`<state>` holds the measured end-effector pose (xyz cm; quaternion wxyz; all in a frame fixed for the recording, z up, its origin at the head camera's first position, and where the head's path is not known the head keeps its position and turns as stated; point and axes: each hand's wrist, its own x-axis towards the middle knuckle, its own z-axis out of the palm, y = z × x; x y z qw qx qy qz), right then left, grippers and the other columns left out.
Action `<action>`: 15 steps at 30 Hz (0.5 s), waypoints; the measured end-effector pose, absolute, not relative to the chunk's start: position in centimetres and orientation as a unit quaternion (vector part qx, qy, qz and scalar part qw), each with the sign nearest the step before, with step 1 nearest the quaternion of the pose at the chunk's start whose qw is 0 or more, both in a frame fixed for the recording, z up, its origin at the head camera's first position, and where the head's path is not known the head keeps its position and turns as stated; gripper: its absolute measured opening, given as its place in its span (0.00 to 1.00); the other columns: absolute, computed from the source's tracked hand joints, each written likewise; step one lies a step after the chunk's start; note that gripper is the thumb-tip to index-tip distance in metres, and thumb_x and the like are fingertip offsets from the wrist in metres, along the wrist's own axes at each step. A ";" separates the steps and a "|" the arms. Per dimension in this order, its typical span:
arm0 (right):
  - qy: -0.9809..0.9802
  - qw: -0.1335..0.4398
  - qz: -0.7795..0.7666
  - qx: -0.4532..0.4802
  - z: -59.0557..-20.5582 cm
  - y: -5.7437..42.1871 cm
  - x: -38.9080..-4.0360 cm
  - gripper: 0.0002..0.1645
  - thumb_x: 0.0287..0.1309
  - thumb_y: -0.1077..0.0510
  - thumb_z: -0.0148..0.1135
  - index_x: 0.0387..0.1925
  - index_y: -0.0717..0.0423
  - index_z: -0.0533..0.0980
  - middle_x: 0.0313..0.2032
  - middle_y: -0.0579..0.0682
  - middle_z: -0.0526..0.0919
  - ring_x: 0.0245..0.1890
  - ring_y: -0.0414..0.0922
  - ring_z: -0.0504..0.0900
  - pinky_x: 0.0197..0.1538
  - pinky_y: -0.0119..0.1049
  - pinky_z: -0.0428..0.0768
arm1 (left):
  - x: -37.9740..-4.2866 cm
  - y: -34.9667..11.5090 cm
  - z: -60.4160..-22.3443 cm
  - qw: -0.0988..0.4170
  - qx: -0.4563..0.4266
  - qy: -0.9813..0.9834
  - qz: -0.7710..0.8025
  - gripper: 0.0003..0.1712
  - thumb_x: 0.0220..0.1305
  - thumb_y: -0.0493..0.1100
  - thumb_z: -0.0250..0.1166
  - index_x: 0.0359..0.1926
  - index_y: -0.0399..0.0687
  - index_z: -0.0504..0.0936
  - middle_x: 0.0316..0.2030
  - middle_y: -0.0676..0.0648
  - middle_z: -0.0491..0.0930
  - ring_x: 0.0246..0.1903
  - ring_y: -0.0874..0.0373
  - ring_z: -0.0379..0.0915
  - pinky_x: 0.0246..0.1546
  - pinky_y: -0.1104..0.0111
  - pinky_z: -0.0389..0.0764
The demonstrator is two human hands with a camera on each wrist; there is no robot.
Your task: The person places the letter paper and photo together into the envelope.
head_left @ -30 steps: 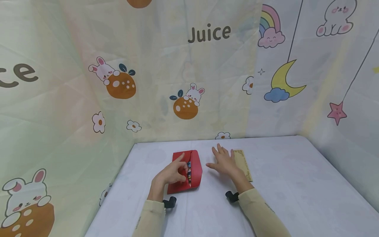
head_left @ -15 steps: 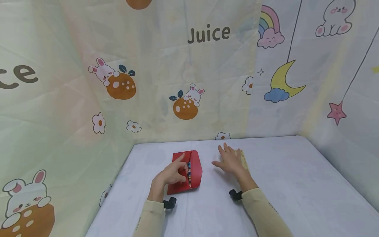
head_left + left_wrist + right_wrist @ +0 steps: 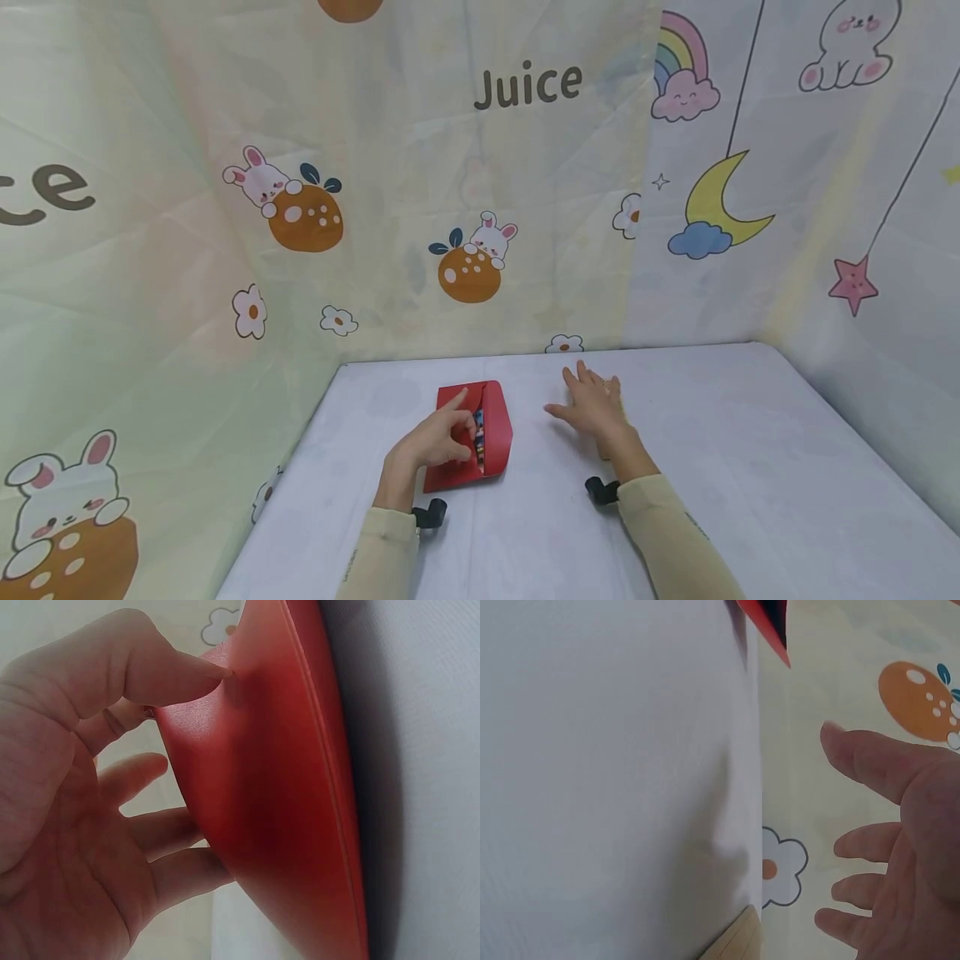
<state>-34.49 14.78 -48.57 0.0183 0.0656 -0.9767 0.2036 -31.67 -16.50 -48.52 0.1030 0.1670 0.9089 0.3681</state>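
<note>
A red envelope (image 3: 497, 429) lies on the white table with its flap folded out to the right. Small multicoloured things (image 3: 480, 433) show in its opening. My left hand (image 3: 431, 439) pinches the envelope's edge between thumb and forefinger; in the left wrist view the thumb presses on the red panel (image 3: 270, 780), with the other fingers behind. My right hand (image 3: 596, 412) hovers with fingers spread, holding nothing. Under it lies a narrow tan strip, mostly hidden; in the right wrist view a corner of this ribbed, wood-coloured strip (image 3: 739, 937) shows, apart from the fingers.
The white-covered table (image 3: 720, 483) runs back to a printed fabric curtain (image 3: 390, 275) with rabbits, oranges and flowers. Similar fabric closes off both sides. Black camera mounts (image 3: 431, 513) sit at both wrists.
My right hand has moved right over the tan strip, covering most of it. The left hand and the envelope have stayed put.
</note>
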 end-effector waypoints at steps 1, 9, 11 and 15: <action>-0.977 0.017 0.204 0.062 -48.6 14.9 -34.5 0.55 0.64 0.34 0.66 0.80 0.59 0.58 0.81 0.67 0.48 0.80 0.67 0.52 0.76 0.75 0.36 | -31.7 -16.5 -48.5 0.103 0.166 0.909 0.367 0.17 0.52 0.36 0.79 0.40 0.54 0.83 0.84 0.53 0.46 0.73 0.40 0.55 0.44 0.59 0.88; -0.974 0.018 0.218 0.055 -49.0 15.9 -34.8 0.55 0.63 0.35 0.67 0.80 0.59 0.57 0.81 0.68 0.48 0.79 0.69 0.52 0.75 0.75 0.34 | -31.7 -16.5 -48.6 0.103 0.164 0.911 0.364 0.17 0.51 0.37 0.79 0.39 0.56 0.83 0.84 0.53 0.47 0.73 0.41 0.55 0.44 0.59 0.88; -0.974 0.017 0.222 0.053 -49.1 16.2 -34.8 0.55 0.64 0.35 0.67 0.80 0.59 0.57 0.81 0.68 0.48 0.79 0.70 0.51 0.75 0.75 0.33 | -31.7 -16.5 -48.6 0.103 0.164 0.911 0.364 0.17 0.51 0.37 0.79 0.39 0.56 0.83 0.84 0.54 0.46 0.73 0.41 0.55 0.44 0.60 0.88; -0.973 0.013 0.223 0.052 -49.2 16.6 -34.9 0.55 0.64 0.35 0.66 0.80 0.60 0.57 0.81 0.69 0.47 0.79 0.70 0.50 0.74 0.76 0.31 | -31.7 -16.5 -48.6 0.102 0.163 0.911 0.365 0.16 0.52 0.37 0.78 0.40 0.55 0.83 0.84 0.54 0.46 0.73 0.41 0.55 0.44 0.60 0.88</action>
